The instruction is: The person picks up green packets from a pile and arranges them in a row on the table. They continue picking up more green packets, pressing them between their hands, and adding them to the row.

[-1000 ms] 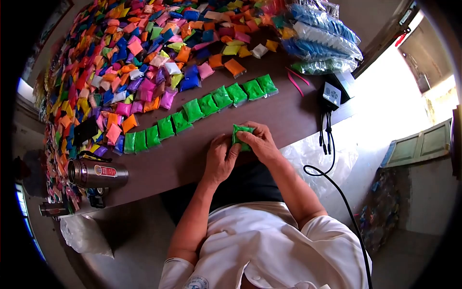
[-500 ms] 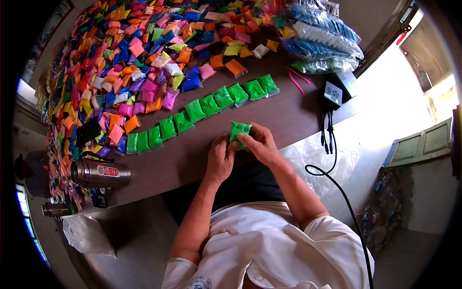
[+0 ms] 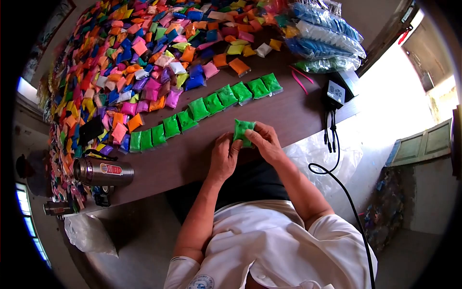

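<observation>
Pinched from both sides: left hand [image 3: 224, 156] on the near-left edge of a small green packet [image 3: 241, 130], right hand [image 3: 264, 143] on its right edge and lower corner, fingers [image 3: 255, 136] curled over the front face. Both grips narrow, closed on the packet, thumbs and fingertips doing the holding rather than the palms.

Held just above the brown table [image 3: 288, 113], near its front edge, on the near side of the row of green packets [image 3: 202, 108] and a little apart from it, roughly level with the right half of that row. Beyond the row, the heap of mixed coloured packets [image 3: 130, 58]. Far left of the row, near the table's front edge, a steel flask [image 3: 103, 172] lying on its side. To the right of the row, a pair of pink tweezers [image 3: 299, 79] and a small black box [image 3: 337, 91] with a cable [image 3: 337, 188] running off the table. Behind that box, clear bags of blue packets [image 3: 325, 36].

Judging by the puffed, slightly creased look: light, soft, and yielding, probably a thin plastic skin around loose filling, so likely to sag or shift if gripped at one corner only. Glossy film, so probably a bit slippery. Best held by opposite edges or the sealed rim, with gentle pressure; a hard squeeze in the middle could strain a seam. Packet sits between the two hands, most of its upper face showing clear above the fingertips.
</observation>
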Demonstrator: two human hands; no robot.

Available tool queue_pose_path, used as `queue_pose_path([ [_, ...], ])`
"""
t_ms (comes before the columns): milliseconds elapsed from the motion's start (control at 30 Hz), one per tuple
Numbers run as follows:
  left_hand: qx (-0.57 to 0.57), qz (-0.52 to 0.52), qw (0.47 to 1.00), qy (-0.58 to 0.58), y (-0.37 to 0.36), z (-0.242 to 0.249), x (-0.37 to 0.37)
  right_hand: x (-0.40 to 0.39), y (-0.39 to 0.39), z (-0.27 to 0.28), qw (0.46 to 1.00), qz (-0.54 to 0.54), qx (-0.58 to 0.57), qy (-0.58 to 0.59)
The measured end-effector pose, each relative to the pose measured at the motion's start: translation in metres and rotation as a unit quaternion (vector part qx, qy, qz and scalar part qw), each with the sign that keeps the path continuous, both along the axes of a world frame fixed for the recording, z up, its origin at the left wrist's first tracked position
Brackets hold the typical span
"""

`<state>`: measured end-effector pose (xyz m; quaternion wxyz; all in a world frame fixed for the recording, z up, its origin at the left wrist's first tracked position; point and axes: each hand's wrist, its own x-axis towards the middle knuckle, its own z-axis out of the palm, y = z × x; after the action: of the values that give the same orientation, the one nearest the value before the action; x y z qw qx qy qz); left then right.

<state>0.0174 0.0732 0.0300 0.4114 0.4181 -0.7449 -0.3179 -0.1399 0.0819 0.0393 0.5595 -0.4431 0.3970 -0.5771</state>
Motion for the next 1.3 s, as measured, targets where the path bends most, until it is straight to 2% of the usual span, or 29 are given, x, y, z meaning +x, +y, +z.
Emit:
queue_pose_path([
  [100, 0.048, -0.001, 0.999, -0.003, 0.000, -0.001, 0.001, -0.001, -0.001, -0.007, 0.999, -0.003, -0.007, 0.031],
  [333, -0.040, -0.022, 0.999, -0.019, -0.001, 0.005, -0.003, -0.007, -0.003, -0.015, 0.998, -0.005, -0.027, 0.054],
  [400, -0.054, -0.021, 0.998, -0.019, -0.001, 0.006, -0.002, -0.004, -0.003, -0.011, 1.000, -0.003, -0.010, 0.018],
  [500, 0.011, -0.033, 0.999, -0.016, -0.002, 0.005, -0.001, -0.002, 0.000, 0.000, 0.999, -0.018, 0.000, 0.030],
  [767, -0.078, -0.034, 0.995, -0.043, -0.002, 0.002, -0.002, -0.007, -0.002, -0.009, 1.000, -0.001, -0.021, 0.022],
  [933, -0.019, -0.043, 0.998, -0.036, -0.003, 0.000, -0.001, -0.002, -0.002, -0.002, 1.000, 0.000, -0.015, 0.024],
  [1000, -0.013, -0.047, 0.998, -0.036, -0.004, 0.000, 0.000, 0.002, -0.001, 0.003, 0.999, -0.034, -0.009, 0.020],
  [1133, -0.069, -0.053, 0.995, -0.041, -0.006, 0.003, -0.004, -0.002, -0.004, -0.008, 0.998, -0.018, -0.028, 0.045],
  [1200, -0.100, -0.052, 0.993, -0.034, -0.005, 0.007, -0.007, -0.004, -0.005, -0.012, 0.999, -0.001, -0.038, -0.008],
  [1300, -0.111, -0.054, 0.992, -0.038, -0.005, 0.009, -0.007, -0.005, -0.004, -0.010, 1.000, -0.007, -0.031, 0.000],
])
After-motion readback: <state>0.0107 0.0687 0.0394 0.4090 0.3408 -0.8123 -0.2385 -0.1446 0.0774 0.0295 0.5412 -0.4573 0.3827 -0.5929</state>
